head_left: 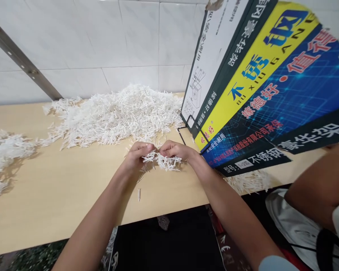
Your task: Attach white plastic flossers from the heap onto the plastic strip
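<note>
My left hand [139, 153] and my right hand [177, 149] are close together over the wooden table, thumbs against fingers. Both pinch a cluster of thin white plastic pieces [168, 162], which hangs out below and between my fingers. The exact kind of these small stick-like pieces is too fine to make out. Just behind my hands a large heap of the same white pieces [115, 114] lies against the tiled wall. One loose piece [139, 194] rests on the table in front of my left hand.
Another white pile [5, 156] sits at the far left. A printed cardboard box [260, 86] stands at the right in a black wire stand [183, 136], with more white pieces [247, 181] beside it. A metal bracket [25, 60] leans at the back left. Another person's arm [319, 184] shows at the right.
</note>
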### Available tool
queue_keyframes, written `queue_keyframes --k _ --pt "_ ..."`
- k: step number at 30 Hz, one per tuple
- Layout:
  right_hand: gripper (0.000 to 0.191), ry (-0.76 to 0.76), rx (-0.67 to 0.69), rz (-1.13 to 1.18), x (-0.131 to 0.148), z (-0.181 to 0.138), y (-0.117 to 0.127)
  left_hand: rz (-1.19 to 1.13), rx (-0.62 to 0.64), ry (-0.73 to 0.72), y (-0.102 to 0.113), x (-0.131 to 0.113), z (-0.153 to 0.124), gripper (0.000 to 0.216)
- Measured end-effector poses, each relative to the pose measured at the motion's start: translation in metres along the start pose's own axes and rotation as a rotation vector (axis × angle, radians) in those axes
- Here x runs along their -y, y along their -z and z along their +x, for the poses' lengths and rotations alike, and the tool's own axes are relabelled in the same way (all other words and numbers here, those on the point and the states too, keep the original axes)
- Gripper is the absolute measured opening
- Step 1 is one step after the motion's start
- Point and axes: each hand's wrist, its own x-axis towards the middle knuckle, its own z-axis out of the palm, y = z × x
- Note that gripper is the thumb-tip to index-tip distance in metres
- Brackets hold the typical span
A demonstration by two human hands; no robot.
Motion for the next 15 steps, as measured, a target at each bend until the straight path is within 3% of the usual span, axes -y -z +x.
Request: queue_keyframes --k 3,5,9,11,15 --pt "0.048 0.0 -0.032 0.027 -0.002 0.0 0.003 -0.084 -0.023 0.046 -0.004 0.007 0.006 0.061" --pt "0.047 0.006 -0.086 0.032 -0.003 0.0 0.004 -0.097 -0.134 0.043 -0.005 0.01 0.008 0.052" --pt "0.05 0.035 -0.205 -0.001 -0.004 0.001 0.001 -0.05 -0.377 -0.185 -0.003 0.006 0.004 0.027" --pt "0.049 0.036 -0.24 -0.013 -0.004 0.001 -0.001 0.069 -0.346 -0.291 0.002 0.001 0.0 0.026" --pt "0.05 0.024 -0.256 -0.006 -0.007 0.002 -0.004 0.459 -0.151 -0.38 0.013 -0.005 -0.007 0.033"
